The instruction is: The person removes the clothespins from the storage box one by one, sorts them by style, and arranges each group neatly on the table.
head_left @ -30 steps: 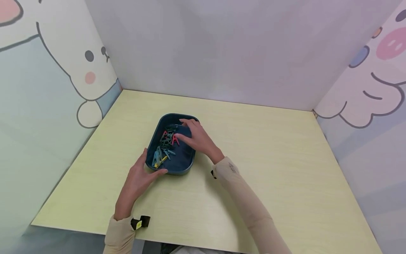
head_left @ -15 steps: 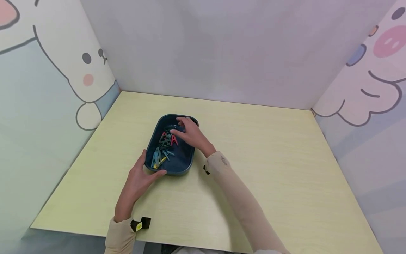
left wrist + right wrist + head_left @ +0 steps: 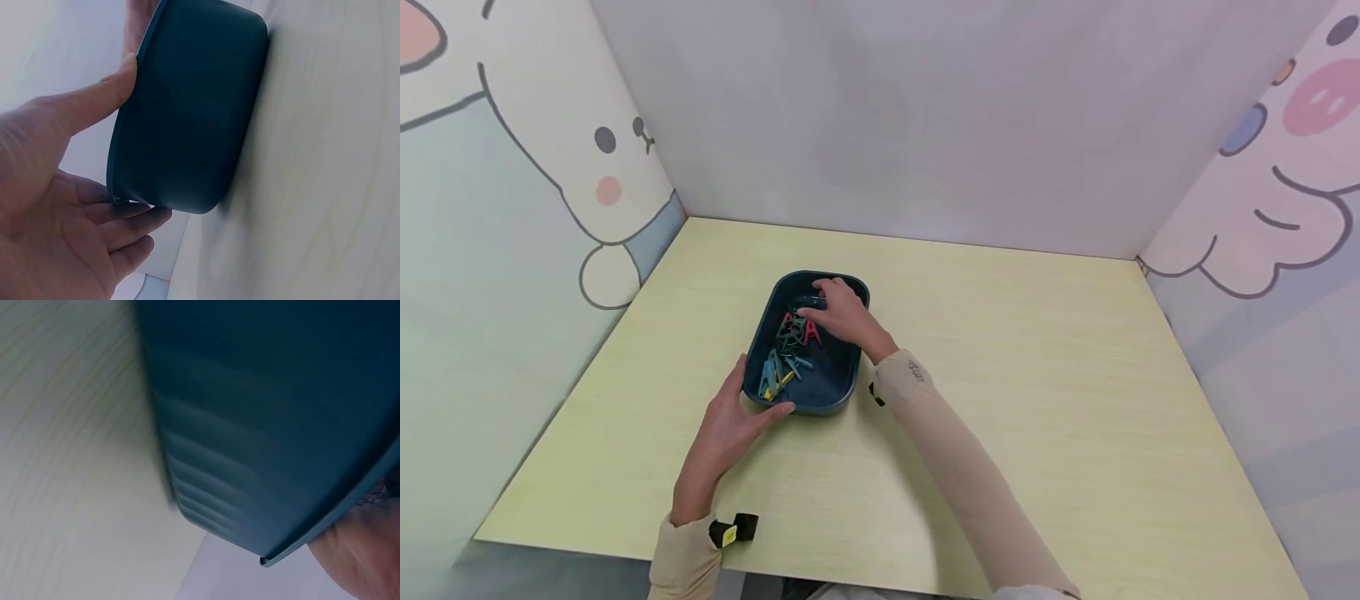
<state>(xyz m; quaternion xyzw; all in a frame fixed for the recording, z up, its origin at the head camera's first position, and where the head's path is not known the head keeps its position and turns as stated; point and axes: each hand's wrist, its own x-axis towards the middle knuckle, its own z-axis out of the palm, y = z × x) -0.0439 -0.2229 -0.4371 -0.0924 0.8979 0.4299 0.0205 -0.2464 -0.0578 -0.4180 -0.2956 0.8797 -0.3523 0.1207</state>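
A dark teal plastic basin (image 3: 831,382) stands on the table, left of centre. My left hand (image 3: 724,427) touches its near left corner, thumb against the front rim and fingers along the left side; in the left wrist view the thumb tip presses the rim. My right hand (image 3: 844,318) reaches over the right rim into the basin, thumb and fingers apart. Below it lie dark green clips (image 3: 792,335) and a red clip (image 3: 811,332). Blue clips (image 3: 769,373) and a yellow clip (image 3: 780,384) lie nearer the left hand. Whatever lies under the right fingers is hidden.
The pale wooden table (image 3: 1037,400) extends right of the basin. A grey back wall (image 3: 910,125) and cartoon-painted side walls (image 3: 512,333) enclose it. The basin's ribbed outer wall (image 3: 212,456) fills much of the right wrist view.
My right hand has moved left and deeper over the clips, and its fingers have drawn in somewhat. The left hand and the basin have stayed in place.
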